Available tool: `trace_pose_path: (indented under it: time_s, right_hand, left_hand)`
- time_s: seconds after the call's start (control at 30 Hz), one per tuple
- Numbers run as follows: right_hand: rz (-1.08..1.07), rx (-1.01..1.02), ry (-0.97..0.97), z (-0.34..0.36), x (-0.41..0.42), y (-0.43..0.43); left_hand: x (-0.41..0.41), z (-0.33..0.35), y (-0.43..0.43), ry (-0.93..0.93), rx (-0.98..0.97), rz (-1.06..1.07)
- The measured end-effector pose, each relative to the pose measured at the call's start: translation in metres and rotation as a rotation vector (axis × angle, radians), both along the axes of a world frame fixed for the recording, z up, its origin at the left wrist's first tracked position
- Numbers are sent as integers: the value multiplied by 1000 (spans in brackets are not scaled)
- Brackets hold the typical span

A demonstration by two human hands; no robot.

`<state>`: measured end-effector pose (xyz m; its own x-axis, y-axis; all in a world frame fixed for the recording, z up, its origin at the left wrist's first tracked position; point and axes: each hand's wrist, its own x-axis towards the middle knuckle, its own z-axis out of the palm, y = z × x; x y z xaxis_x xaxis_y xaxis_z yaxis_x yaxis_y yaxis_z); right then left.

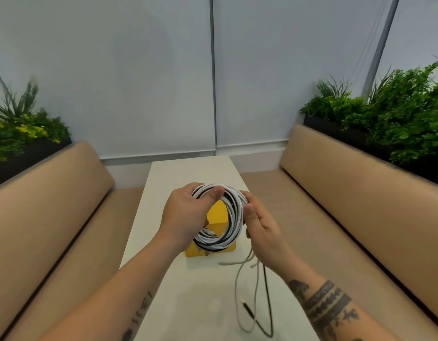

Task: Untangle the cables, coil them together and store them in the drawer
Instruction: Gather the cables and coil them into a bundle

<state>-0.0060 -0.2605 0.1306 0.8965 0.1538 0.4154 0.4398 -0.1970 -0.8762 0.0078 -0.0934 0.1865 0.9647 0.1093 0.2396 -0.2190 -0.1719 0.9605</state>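
Soft, even daylight, faint shadows; wide-angle bending and blur at edges.

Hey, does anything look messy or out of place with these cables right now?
Only one thing. The black and white cable coil, held by the left hand and right hand, looks tidy. But loose cable tails hang uncoiled below the right hand and trail across the white table.

White table (188,303), yellow box (216,214) standing on it, loose cable ends (246,308) lying nearer.
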Motion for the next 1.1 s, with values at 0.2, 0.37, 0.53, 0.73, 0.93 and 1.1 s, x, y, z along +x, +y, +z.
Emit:
trace_pose_path:
  time_s: [0.2, 0.37, 0.53, 0.73, 0.93, 1.1]
  right_hand:
    - [-63, 172, -11, -9, -16, 20]
    - [-219, 100, 3, -10, -9, 17]
    - [-160, -74, 37, 0, 7, -7]
    - [88, -338, 92, 26, 6, -18]
    - [249, -660, 92, 43, -2, -5]
    - [256, -604, 171, 60, -6, -9]
  left_hand:
    - [-14, -13, -26, -50, -66, 127]
    - [-24, -25, -33, 47, -228, 115]
    - [-28, -30, -19, 298, -354, -253]
    - [-12, -9, 21, 618, -253, -722]
    - [-12, 28, 5, 581, 517, -629]
    - [-15, 21, -5, 404, 641, -444]
